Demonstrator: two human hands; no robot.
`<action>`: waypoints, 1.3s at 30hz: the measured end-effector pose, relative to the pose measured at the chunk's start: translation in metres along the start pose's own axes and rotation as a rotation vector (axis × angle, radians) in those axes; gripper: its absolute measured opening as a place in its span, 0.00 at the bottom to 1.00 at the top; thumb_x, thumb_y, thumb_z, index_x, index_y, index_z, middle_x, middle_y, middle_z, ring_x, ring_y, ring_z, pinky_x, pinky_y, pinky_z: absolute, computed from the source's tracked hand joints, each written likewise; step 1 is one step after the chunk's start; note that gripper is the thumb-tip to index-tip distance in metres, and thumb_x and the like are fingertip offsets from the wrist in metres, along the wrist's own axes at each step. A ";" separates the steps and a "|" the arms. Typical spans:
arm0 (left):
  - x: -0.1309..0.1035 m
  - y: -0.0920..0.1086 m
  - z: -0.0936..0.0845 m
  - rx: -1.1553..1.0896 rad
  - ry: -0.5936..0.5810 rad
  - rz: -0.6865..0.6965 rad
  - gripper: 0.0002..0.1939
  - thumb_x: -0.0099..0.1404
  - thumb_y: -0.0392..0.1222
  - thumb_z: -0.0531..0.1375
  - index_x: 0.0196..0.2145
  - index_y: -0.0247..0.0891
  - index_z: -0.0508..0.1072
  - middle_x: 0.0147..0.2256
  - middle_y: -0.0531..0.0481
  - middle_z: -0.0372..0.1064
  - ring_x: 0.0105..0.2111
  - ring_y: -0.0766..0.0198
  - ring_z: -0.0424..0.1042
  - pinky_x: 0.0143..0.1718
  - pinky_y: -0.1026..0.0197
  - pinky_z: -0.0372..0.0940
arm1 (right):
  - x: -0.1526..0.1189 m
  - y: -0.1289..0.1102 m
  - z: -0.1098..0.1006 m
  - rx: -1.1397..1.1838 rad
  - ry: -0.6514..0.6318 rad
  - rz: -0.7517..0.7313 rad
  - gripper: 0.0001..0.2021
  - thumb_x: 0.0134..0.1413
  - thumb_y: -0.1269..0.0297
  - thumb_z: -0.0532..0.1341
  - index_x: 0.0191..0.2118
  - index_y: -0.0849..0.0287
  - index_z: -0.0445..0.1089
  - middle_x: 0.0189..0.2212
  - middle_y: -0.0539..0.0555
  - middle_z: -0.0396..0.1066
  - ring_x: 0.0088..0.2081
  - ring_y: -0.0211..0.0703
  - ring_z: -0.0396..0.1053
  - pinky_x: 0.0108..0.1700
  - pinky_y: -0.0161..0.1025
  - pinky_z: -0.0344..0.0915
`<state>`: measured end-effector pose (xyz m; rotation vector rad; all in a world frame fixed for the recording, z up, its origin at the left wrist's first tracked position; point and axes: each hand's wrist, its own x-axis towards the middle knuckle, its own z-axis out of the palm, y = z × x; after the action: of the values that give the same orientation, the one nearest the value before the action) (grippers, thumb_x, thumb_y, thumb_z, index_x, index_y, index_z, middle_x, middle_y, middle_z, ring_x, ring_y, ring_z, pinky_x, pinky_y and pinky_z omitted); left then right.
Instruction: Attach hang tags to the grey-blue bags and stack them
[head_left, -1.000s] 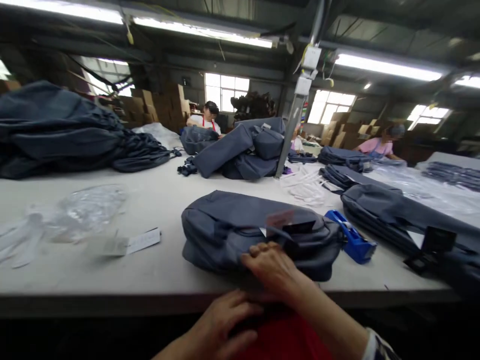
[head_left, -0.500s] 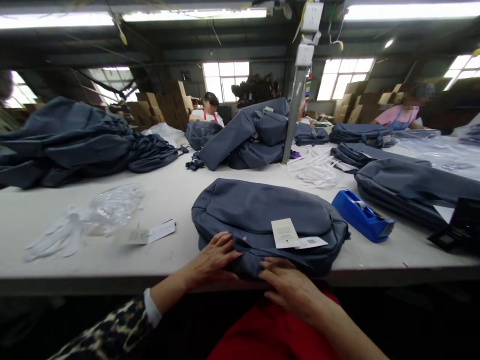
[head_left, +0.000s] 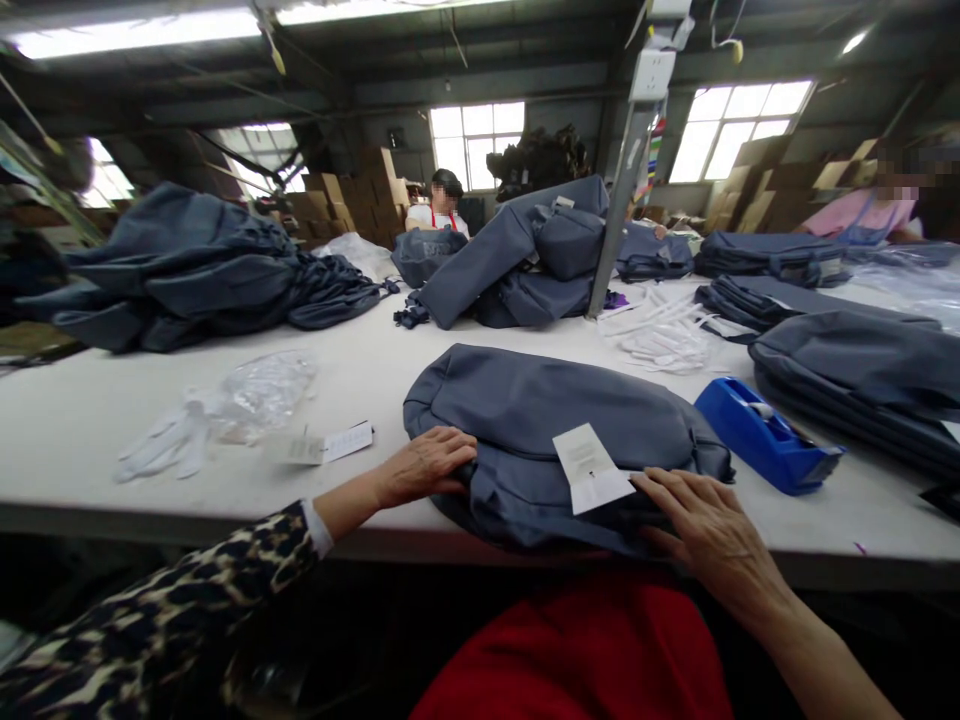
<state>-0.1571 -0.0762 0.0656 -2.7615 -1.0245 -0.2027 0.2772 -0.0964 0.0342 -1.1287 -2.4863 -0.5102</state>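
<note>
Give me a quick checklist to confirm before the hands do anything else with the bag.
1. Left hand on the bag: ok, at its left front.
2. Right hand clear of the white tags: cannot tell; the fingertips are right at their edge, contact unclear.
3. Tags outside the bag: ok, both lie on it in plain view.
4. Blue tape dispenser clear of both hands: ok, it stands by the bag's right end.
5. White gloves apart from the bag: ok, off to its left.
6. Bag fully supported by the table: cannot tell; its front reaches the near edge and its underside is hidden.
</note>
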 end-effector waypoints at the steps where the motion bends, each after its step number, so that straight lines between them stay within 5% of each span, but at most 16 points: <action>1: 0.001 0.000 0.000 0.026 -0.005 0.011 0.18 0.63 0.46 0.64 0.48 0.39 0.67 0.50 0.44 0.68 0.50 0.54 0.65 0.52 0.54 0.59 | 0.005 -0.001 -0.001 -0.026 -0.002 -0.011 0.23 0.57 0.66 0.63 0.59 0.56 0.63 0.54 0.58 0.69 0.51 0.55 0.65 0.52 0.50 0.60; 5: 0.007 0.001 0.002 0.100 -0.035 0.021 0.03 0.68 0.40 0.58 0.38 0.38 0.68 0.40 0.48 0.71 0.41 0.59 0.68 0.43 0.57 0.60 | 0.018 -0.006 -0.007 -0.073 -0.014 -0.021 0.17 0.58 0.66 0.63 0.53 0.56 0.68 0.48 0.57 0.72 0.47 0.52 0.66 0.48 0.46 0.60; 8: 0.012 0.002 -0.004 0.091 0.037 -0.037 0.06 0.70 0.35 0.52 0.35 0.38 0.67 0.35 0.48 0.69 0.35 0.62 0.67 0.37 0.60 0.60 | 0.019 -0.003 -0.009 -0.104 -0.006 0.044 0.12 0.59 0.67 0.60 0.49 0.57 0.69 0.43 0.56 0.75 0.43 0.51 0.67 0.43 0.44 0.60; 12: 0.025 0.004 -0.024 -0.029 0.110 -0.120 0.08 0.69 0.31 0.48 0.34 0.38 0.64 0.33 0.49 0.67 0.36 0.61 0.67 0.37 0.62 0.61 | 0.022 0.011 -0.011 -0.076 0.016 0.111 0.18 0.55 0.69 0.60 0.53 0.58 0.66 0.45 0.57 0.74 0.46 0.54 0.67 0.45 0.46 0.62; 15: 0.037 0.008 -0.041 -0.148 0.164 -0.141 0.05 0.69 0.35 0.49 0.36 0.38 0.64 0.34 0.48 0.66 0.38 0.60 0.67 0.38 0.61 0.61 | 0.034 0.020 -0.012 0.100 -0.015 0.107 0.21 0.55 0.63 0.61 0.55 0.58 0.64 0.48 0.59 0.72 0.50 0.56 0.67 0.48 0.48 0.64; 18: 0.047 0.015 -0.055 -0.238 0.180 -0.146 0.06 0.71 0.40 0.50 0.36 0.39 0.64 0.35 0.48 0.66 0.38 0.59 0.67 0.39 0.61 0.60 | 0.049 0.025 -0.011 0.245 -0.059 0.228 0.13 0.58 0.57 0.58 0.47 0.54 0.68 0.40 0.56 0.75 0.41 0.51 0.72 0.41 0.44 0.67; 22: 0.050 0.018 -0.065 -0.375 0.057 -0.232 0.06 0.68 0.43 0.54 0.38 0.38 0.65 0.36 0.50 0.67 0.37 0.61 0.67 0.38 0.62 0.60 | 0.062 0.032 -0.005 0.243 -0.102 0.357 0.08 0.57 0.60 0.57 0.41 0.52 0.70 0.34 0.52 0.75 0.34 0.47 0.74 0.33 0.39 0.65; 28: 0.054 0.020 -0.050 -0.403 -0.180 -0.268 0.23 0.60 0.51 0.63 0.50 0.39 0.67 0.46 0.46 0.68 0.46 0.55 0.69 0.44 0.59 0.63 | 0.073 0.039 -0.006 0.173 -0.062 0.338 0.17 0.51 0.71 0.55 0.44 0.51 0.73 0.36 0.52 0.75 0.33 0.46 0.73 0.37 0.40 0.64; 34: 0.071 0.027 -0.030 -0.290 -0.202 -0.338 0.11 0.59 0.45 0.61 0.40 0.41 0.69 0.41 0.49 0.70 0.41 0.56 0.71 0.36 0.61 0.62 | 0.064 0.036 -0.004 0.178 -0.009 0.254 0.20 0.45 0.75 0.54 0.44 0.52 0.72 0.36 0.52 0.75 0.37 0.46 0.72 0.40 0.42 0.64; 39: 0.072 0.039 -0.022 -0.228 -0.130 -0.318 0.04 0.62 0.39 0.57 0.37 0.41 0.67 0.36 0.50 0.71 0.37 0.56 0.72 0.34 0.60 0.61 | 0.053 0.041 -0.008 0.325 -0.214 0.180 0.22 0.48 0.65 0.61 0.52 0.51 0.69 0.45 0.55 0.75 0.45 0.54 0.71 0.45 0.48 0.67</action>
<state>-0.0790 -0.0651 0.0960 -2.8232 -1.5655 -0.1965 0.2769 -0.0410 0.0728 -1.3090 -2.4884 0.0684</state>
